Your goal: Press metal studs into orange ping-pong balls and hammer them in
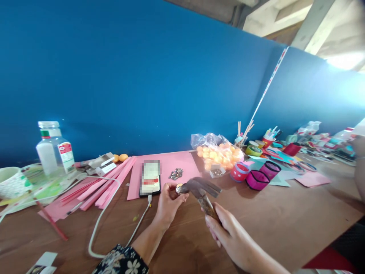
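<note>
My right hand [221,224] is wrapped round the wooden handle of a claw hammer [201,186]. The hammer's head points left, its face at a small round shiny metallic piece [178,188]. Thumb and fingers of my left hand [169,201] pinch that piece; its exact kind is too small to tell, and whether the hammer touches it I cannot tell. Beyond my left hand, a little heap of shiny metal bits [176,174] lies on a pink sheet [182,161]. On the same sheet rests a phone [150,179] with a white cable [139,224] plugged in.
Left are pink paper strips [99,186], a clear bottle [54,148] and a red pencil [51,220]. A bag of orange balls [218,154], a small box of metal bits [217,172] and magenta cups [258,179] stand right. Another person's arm [359,163] shows far right.
</note>
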`<state>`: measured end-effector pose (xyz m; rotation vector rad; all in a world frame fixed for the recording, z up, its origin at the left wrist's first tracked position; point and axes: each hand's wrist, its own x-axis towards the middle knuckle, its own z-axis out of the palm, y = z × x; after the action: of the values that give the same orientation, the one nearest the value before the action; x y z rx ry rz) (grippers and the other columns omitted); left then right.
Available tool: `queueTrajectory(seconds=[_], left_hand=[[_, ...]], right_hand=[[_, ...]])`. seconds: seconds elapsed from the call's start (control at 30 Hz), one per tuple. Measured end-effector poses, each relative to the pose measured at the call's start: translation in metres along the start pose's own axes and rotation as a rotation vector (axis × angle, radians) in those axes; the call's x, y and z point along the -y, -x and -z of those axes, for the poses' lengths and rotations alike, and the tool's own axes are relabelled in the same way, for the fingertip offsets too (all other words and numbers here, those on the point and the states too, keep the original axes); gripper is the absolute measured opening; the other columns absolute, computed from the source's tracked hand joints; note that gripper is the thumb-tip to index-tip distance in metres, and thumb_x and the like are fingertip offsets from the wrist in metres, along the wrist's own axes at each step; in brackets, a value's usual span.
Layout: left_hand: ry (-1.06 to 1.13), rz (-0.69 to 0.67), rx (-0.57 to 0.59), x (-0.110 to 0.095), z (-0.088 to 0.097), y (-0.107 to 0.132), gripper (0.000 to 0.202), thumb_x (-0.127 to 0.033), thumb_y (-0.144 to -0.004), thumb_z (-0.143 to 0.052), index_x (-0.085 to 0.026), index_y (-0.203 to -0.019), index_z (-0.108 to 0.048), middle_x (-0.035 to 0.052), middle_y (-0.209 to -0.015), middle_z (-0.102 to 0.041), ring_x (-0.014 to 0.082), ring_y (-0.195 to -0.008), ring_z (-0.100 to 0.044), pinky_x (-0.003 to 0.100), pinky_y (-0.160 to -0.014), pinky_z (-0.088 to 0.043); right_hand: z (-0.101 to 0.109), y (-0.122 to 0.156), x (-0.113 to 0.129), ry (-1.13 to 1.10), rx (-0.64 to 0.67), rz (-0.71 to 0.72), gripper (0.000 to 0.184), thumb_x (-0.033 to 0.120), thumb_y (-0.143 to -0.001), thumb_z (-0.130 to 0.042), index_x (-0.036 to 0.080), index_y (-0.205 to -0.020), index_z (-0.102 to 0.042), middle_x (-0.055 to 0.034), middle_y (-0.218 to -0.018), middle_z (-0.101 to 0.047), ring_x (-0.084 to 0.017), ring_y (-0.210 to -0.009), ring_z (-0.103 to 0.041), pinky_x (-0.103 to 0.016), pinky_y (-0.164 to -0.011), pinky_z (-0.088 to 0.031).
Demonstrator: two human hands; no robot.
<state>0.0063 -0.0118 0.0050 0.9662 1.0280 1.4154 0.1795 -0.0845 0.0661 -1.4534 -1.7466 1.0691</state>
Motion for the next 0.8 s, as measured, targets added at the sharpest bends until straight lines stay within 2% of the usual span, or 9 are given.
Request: queueTrajectory(seconds=[0.2, 0.4, 0.57, 0.8], left_hand=[[-0.125, -0.063, 0.014, 0.002, 0.002, 0.001, 0.04, -0.021, -0.061, -0.071, -0.019, -0.091, -0.044, -0.0011, -0.075, -0.062, 0.0116, -0.067, -0.06, 0.023, -0.062, -0.047], [-0.127, -0.099, -0.014, 0.002, 0.003, -0.002, 0.043, -0.02, -0.063, -0.068, -0.019, -0.099, -0.045, 0.0024, -0.088, -0.062, 0.0138, -0.079, -0.062, 0.027, -0.075, -0.048], [-0.108, -0.065, -0.005, 0.003, 0.004, -0.002, 0.042, -0.021, -0.063, -0.069, -0.019, -0.098, -0.046, 0.0026, -0.087, -0.061, 0.0144, -0.08, -0.061, 0.028, -0.074, -0.048], [-0.099, -0.107, 0.039, 0.004, 0.002, -0.002, 0.04, -0.019, -0.061, -0.069, -0.019, -0.097, -0.05, 0.002, -0.086, -0.063, 0.0145, -0.078, -0.061, 0.028, -0.075, -0.049]], right_hand=[[-0.001, 0.0, 0.0, -0.024, 0.025, -0.012, 0.027, 0.044, -0.084, -0.042, 0.018, -0.085, -0.05, 0.0013, -0.063, -0.051, -0.01, -0.054, -0.046, -0.021, -0.05, -0.039], [0.009, 0.001, 0.007, -0.04, 0.05, -0.027, 0.026, 0.043, -0.086, -0.04, 0.018, -0.083, -0.047, 0.003, -0.061, -0.048, -0.009, -0.052, -0.045, -0.02, -0.05, -0.039], [0.015, -0.001, 0.009, -0.076, 0.063, -0.029, 0.025, 0.041, -0.089, -0.036, 0.018, -0.085, -0.046, 0.0037, -0.061, -0.046, -0.008, -0.051, -0.044, -0.019, -0.048, -0.038], [0.009, -0.004, 0.0, -0.157, 0.104, -0.054, 0.024, 0.042, -0.087, -0.038, 0.018, -0.088, -0.045, 0.0038, -0.063, -0.044, -0.007, -0.049, -0.042, -0.017, -0.042, -0.036]])
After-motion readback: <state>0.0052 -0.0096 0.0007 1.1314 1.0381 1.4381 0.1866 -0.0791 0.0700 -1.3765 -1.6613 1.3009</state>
